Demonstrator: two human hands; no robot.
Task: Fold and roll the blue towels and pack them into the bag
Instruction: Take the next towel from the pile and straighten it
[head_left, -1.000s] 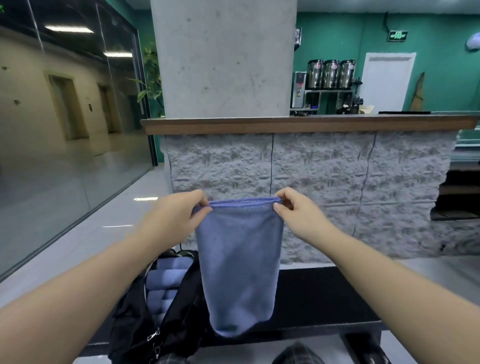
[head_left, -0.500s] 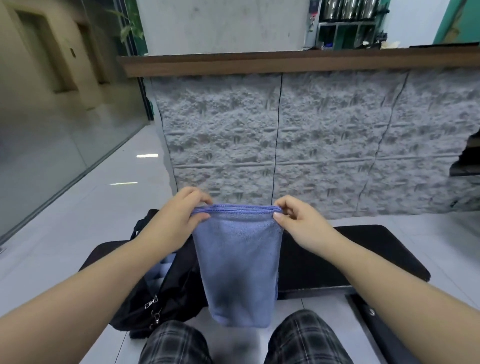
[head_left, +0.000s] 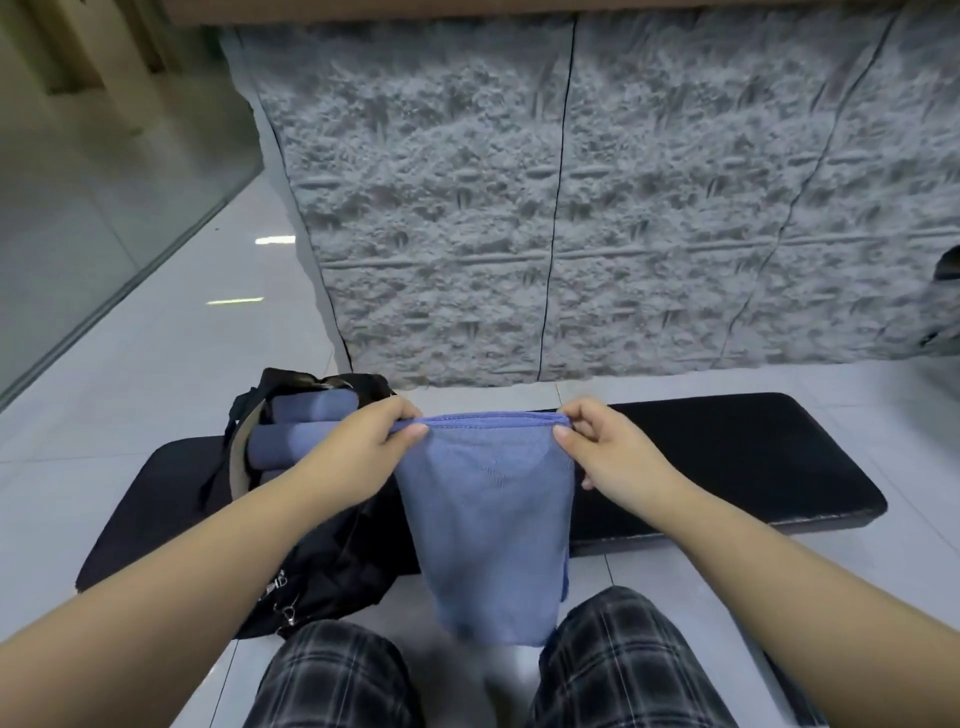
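Left hand (head_left: 358, 447) and right hand (head_left: 608, 452) each pinching a top corner of a folded blue towel (head_left: 488, 530) hanging at 6 o'clock above plaid-clad knees (head_left: 332, 675), black bag (head_left: 332, 561) with rolled blue towels (head_left: 301, 436) at 9 o'clock on a black bench (head_left: 727, 462).

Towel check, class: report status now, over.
Left hand and right hand pinch the towel's top corners. Towel hangs folded above the bench. Bag at left, holding rolled towels. Nothing blocking.
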